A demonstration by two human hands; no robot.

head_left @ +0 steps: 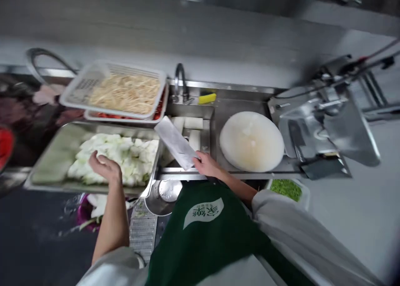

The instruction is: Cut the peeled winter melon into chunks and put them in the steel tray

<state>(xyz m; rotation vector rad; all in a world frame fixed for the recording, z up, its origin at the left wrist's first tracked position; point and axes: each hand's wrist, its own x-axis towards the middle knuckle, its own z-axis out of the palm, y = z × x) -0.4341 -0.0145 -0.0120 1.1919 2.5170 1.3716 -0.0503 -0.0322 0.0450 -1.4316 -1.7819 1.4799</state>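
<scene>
My right hand [206,166] grips the handle of a cleaver [178,143], whose broad blade points up and left over the edge of a sink. Behind the blade, several white cylindrical pieces [194,123], perhaps radish, lie in the sink. My left hand [106,168] is open, palm partly turned up with its fingers apart. It is over a metal tray [51,161] that holds a heap of white and pale green cut vegetable [109,146]. I cannot tell whether the fingers touch the heap.
A round white chopping board [251,142] lies on the steel counter at right, beside a metal slicing machine [325,119]. A white basket [84,90] with pale strips stands behind the tray. A faucet [180,81] rises behind the sink. Below are a purple basin [83,213] and a tub of chopped greens [286,189].
</scene>
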